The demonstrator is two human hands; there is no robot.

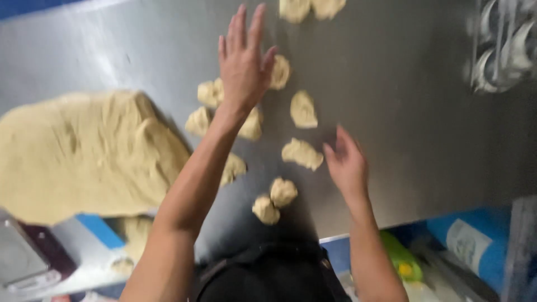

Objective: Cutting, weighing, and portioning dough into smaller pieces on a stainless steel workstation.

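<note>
1. Small pale beige dough lumps [302, 109] are lying scattered on the brushed steel worktop [403, 112], between and under both hands.
2. Left hand [244, 61] is hovering flat over the upper lumps, fingers spread, gripping nothing.
3. Right hand [347, 165] is sitting open just beside one torn lump [302, 154], also empty.
4. The big tan dough slab [84, 154] is lying off left, with a grey kitchen scale [22, 260] near it.
</note>
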